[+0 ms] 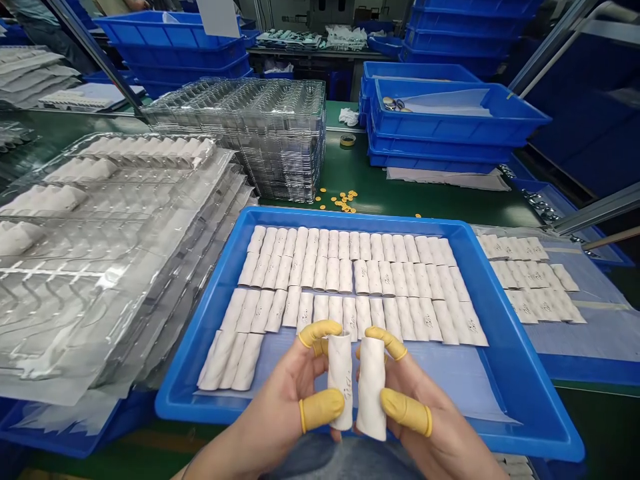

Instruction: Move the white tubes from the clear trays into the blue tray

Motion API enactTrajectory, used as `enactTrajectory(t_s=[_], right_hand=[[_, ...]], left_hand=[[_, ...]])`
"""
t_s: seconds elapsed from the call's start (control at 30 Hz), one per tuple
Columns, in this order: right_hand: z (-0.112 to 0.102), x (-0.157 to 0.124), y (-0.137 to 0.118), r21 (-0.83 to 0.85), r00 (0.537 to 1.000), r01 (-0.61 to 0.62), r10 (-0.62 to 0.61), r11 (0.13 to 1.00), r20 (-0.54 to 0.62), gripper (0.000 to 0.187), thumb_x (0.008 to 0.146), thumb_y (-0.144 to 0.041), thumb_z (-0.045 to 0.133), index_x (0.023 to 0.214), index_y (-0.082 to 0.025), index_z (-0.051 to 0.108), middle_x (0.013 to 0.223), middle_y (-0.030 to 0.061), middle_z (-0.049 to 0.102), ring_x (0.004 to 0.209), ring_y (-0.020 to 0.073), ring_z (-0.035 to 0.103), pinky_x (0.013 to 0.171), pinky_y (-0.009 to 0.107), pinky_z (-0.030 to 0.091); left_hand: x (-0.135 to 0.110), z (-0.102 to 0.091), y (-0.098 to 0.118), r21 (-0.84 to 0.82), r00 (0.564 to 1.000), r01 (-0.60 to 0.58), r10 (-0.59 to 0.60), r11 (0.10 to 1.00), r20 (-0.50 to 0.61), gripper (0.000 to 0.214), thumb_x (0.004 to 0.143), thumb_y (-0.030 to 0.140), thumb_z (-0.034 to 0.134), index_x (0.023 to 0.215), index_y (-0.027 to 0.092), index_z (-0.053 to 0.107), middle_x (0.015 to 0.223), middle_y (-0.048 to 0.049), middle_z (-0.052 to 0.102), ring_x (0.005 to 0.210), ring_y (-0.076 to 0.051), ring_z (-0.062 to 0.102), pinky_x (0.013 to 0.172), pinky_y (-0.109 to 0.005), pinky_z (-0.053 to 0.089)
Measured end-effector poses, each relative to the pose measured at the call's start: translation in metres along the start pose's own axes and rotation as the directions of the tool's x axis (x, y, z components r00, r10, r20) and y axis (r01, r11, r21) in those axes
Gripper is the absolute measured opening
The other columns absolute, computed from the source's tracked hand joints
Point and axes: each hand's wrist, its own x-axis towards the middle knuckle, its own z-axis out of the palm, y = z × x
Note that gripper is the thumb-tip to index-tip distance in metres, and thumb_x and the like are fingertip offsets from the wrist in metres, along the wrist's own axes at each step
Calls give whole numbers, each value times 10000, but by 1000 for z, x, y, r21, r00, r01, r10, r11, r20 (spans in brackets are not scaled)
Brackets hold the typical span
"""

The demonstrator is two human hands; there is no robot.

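My left hand (285, 393) holds a white tube (341, 380) upright between its fingers and thumb, and my right hand (425, 413) grips a matching white tube (371, 389) the same way. The two tubes stand side by side, almost touching. Yellow finger cots cover several of my fingers. Both hands are over the near part of a blue plastic tray (350, 218). Rows of similar white tubes (350, 267) lie packed on a translucent sheet in the tray, just beyond my fingers.
Clear plastic blister trays (125, 267) lie to the left, with a tall stack (280, 140) behind them. Blue crates (450, 113) stand at the back right. Small gold discs (345, 200) lie on the green bench (370, 180). More white tubes (530, 280) lie to the right.
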Motion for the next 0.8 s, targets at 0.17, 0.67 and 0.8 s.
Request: enactTrajectory(t_s=[0.17,0.67,0.8], right_hand=[[1,1,0,18,997,-32,30,999,69,719,825,-329,779,1389,-315,333,1176,86,567,772,237,674,683,342,504],[-12,-4,2,-116,990,112,-100,987,104,558,937,-376,695,1385,-364,362,1202,87,546,826,231,664,677,361,514],[-14,-7,-3,-110,992,109,-102,988,71,542,923,-388,710,1371,-397,405,1231,56,544,756,184,647,677,342,509]], left_hand=[[2,2,-3,-6,1000,18,-18,1000,12,496,817,232,696,1251,312,469,1047,-50,610,708,-128,649,546,-190,493],[0,11,0,-68,999,27,-25,997,40,508,828,243,683,1281,343,475,1059,-44,589,744,-141,666,587,-228,554],[-3,9,3,-39,995,10,-6,999,103,530,853,240,646,1325,365,442,1158,-73,561,790,-180,685,566,-231,555]])
